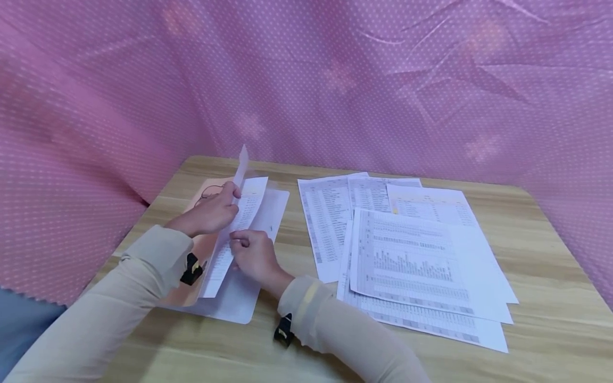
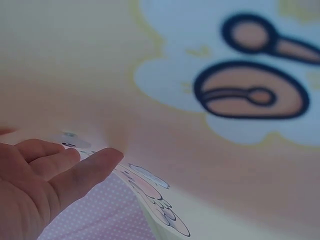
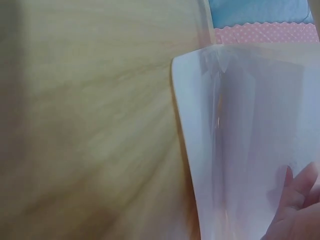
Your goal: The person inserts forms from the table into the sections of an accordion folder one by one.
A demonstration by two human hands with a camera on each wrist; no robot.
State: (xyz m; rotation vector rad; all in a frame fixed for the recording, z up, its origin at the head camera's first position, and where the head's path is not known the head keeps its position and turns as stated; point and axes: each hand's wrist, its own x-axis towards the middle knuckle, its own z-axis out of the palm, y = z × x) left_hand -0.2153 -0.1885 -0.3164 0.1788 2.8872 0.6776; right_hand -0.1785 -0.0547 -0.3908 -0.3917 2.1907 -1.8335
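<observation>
You are sliding a printed sheet (image 1: 234,234) into the clear folder (image 1: 249,298), which lies on the wooden table (image 1: 527,213) left of the spread of loose printed pages (image 1: 412,255). Your left hand (image 1: 210,213) pinches the sheet's upper edge and lifts it from the folder; your right hand (image 1: 254,255), fingers curled, presses the sheet's right edge on the folder's transparent cover. The sheet looks only partly seated. Next, I judge, you need to hold the cover open and ease the sheet flat toward the folder's spine.
</observation>
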